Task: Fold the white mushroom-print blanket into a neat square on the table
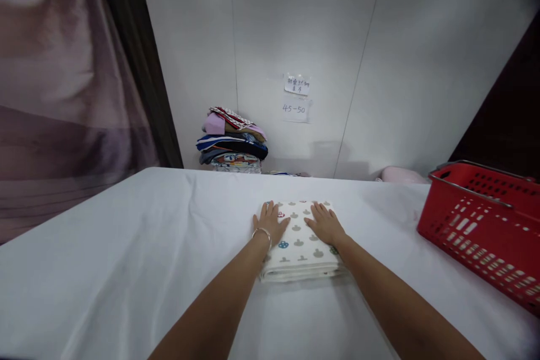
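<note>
A folded white cloth (300, 253) lies in front of me, printed with grey, blue, red and green mushroom shapes. Its layers show along the near edge. My left hand (270, 225) rests flat on its left side, fingers spread, with a bangle round the wrist. On the right side of the cloth my right hand (325, 225) lies palm down, its fingers apart. Neither hand grips the fabric.
A white sheet covers the table (139, 247). At the right edge stands a red plastic basket (476, 214) with metal handles. Behind the table is a stack of folded fabrics (236, 143) against the wall, below and left of two paper notes (296, 108). A curtain (63, 84) hangs at left.
</note>
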The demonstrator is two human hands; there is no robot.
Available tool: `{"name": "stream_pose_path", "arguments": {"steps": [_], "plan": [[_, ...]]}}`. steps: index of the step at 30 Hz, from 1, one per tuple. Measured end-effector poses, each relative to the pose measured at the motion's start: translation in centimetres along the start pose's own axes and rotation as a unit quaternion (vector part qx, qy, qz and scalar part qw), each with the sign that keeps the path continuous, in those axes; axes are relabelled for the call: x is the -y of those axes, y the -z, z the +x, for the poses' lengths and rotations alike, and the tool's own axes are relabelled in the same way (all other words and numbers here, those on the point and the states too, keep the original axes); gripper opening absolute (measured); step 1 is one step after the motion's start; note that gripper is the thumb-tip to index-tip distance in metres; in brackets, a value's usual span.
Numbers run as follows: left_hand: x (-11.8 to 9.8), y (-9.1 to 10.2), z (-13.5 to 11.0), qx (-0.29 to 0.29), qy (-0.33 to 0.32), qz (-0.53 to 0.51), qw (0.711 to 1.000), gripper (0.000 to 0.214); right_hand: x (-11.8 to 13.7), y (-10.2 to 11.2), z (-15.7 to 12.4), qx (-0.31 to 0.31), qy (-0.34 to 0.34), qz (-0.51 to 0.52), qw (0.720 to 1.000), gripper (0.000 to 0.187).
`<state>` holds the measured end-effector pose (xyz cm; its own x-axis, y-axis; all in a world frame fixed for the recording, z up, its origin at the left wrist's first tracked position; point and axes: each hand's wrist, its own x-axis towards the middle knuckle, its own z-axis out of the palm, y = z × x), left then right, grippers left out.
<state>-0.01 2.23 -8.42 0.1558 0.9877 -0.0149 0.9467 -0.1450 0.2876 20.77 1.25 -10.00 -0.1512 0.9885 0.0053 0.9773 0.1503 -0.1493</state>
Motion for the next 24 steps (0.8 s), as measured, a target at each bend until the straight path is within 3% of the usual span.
{"name": "stream_pose_path", "arguments": {"steps": [6, 9, 18, 24], "plan": [[0.4, -0.7, -0.6, 0.009, 0.005, -0.015, 1.000, 0.071, 0.5, 1.2, 0.8, 0.027, -0.015, 0.003, 1.000, 0.067], [0.2, -0.5, -0.8, 0.012, 0.010, -0.016, 1.000, 0.071, 1.2, 1.8, 1.8, 0.011, -0.015, 0.002, 1.000, 0.070], [0.5, -0.8, -0.4, 0.010, -0.006, -0.020, 1.000, 0.072, 1.7, 0.4, 1.7, -0.003, 0.008, 0.046, 0.999, 0.067], [0.6, -1.1, 0.0, 0.009, -0.014, -0.018, 1.000, 0.073, -1.1, 1.5, 0.4, 0.001, -0.018, 0.115, 0.993, 0.062]]}}
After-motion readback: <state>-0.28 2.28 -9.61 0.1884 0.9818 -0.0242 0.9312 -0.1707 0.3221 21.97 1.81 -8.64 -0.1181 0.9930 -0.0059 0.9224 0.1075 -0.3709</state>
